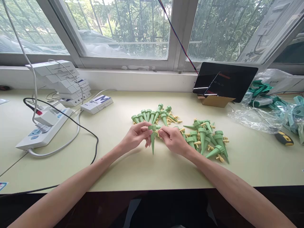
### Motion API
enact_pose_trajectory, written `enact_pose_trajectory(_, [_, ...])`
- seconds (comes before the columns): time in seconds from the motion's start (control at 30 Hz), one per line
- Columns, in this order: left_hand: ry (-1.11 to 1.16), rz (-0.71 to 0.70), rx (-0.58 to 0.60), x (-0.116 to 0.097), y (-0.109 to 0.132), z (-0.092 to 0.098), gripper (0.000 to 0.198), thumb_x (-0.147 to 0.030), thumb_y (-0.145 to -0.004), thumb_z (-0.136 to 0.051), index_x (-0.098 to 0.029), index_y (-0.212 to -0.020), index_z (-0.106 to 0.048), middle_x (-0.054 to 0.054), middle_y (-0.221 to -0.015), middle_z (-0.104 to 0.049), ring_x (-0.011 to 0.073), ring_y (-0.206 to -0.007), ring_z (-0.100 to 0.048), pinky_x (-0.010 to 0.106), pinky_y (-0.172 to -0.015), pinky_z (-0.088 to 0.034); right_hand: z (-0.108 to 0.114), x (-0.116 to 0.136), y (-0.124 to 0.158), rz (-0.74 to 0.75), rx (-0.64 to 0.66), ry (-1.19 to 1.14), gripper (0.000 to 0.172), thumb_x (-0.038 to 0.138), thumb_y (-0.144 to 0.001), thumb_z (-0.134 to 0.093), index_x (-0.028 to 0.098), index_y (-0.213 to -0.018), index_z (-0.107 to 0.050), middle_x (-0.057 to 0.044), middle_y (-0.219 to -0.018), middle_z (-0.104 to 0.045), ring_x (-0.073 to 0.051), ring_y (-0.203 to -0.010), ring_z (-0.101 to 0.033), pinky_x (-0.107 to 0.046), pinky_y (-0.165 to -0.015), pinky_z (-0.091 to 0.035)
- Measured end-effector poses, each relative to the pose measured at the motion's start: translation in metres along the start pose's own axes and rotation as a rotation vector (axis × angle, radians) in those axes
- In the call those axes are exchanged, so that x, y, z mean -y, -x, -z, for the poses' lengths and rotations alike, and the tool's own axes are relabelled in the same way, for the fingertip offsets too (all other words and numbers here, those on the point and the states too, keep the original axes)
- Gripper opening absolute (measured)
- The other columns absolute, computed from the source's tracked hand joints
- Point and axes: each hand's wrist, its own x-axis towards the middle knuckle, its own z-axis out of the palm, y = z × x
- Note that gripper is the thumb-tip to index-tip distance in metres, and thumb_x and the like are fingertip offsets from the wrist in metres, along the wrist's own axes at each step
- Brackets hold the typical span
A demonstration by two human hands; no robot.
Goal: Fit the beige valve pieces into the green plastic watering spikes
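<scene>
My left hand [136, 136] is closed on a green plant watering spike [152, 142], which hangs point down with its round cap on top. My right hand [174, 138] is closed in a pinch right beside that spike's cap; its fingertips hide what they grip. Behind my hands, several green spikes [143, 114] are laid close together in a fan, caps away from me, with small yellow valve pieces [174, 117] among them. A looser heap of green spikes with yellow valves [202, 139] lies to the right, partly behind my right wrist.
A white power strip [51, 129] with cables lies left, near stacked white boxes [67, 84] and a single box [97, 104]. A dark tablet [225, 80] leans on a cardboard stand [217, 101] at back right. Plastic bags [261, 118] and a yellow-black tool [284, 138] lie far right.
</scene>
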Motion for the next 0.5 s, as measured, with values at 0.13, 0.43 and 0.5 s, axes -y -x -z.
enact_pose_trajectory(0.13, [0.026,0.009,0.011,-0.0011,-0.0001,-0.001,0.021,-0.035,-0.092,-0.064,-0.018,-0.101,-0.056,-0.003,-0.06,-0.064,0.0124,-0.046,-0.061,0.026,-0.046,-0.053,0.0001,0.0016,0.0007,0.013,-0.001,-0.005,0.031,0.033,-0.098,-0.042,0.02,-0.069,-0.046,0.002,-0.06,-0.046,-0.012,-0.053,-0.037,-0.025,-0.053,-0.031])
enact_pose_trajectory(0.43, [0.043,0.008,0.015,0.0,0.0007,-0.0001,0.022,-0.033,-0.092,-0.064,-0.018,-0.105,-0.055,-0.003,-0.059,-0.064,0.0123,-0.045,-0.06,0.025,-0.045,-0.052,-0.001,0.0006,0.0009,0.054,0.013,0.025,0.028,0.028,-0.097,-0.042,0.02,-0.07,-0.044,0.002,-0.062,-0.047,-0.011,-0.054,-0.038,-0.025,-0.055,-0.031])
enact_pose_trajectory(0.5, [0.042,0.007,0.012,0.0,0.0008,-0.0002,0.023,-0.033,-0.091,-0.065,-0.017,-0.105,-0.056,-0.003,-0.059,-0.064,0.0126,-0.045,-0.061,0.026,-0.045,-0.052,-0.0007,0.0012,0.0005,0.016,0.022,0.003,0.029,0.028,-0.097,-0.042,0.02,-0.069,-0.045,0.002,-0.061,-0.048,-0.011,-0.054,-0.038,-0.025,-0.054,-0.031])
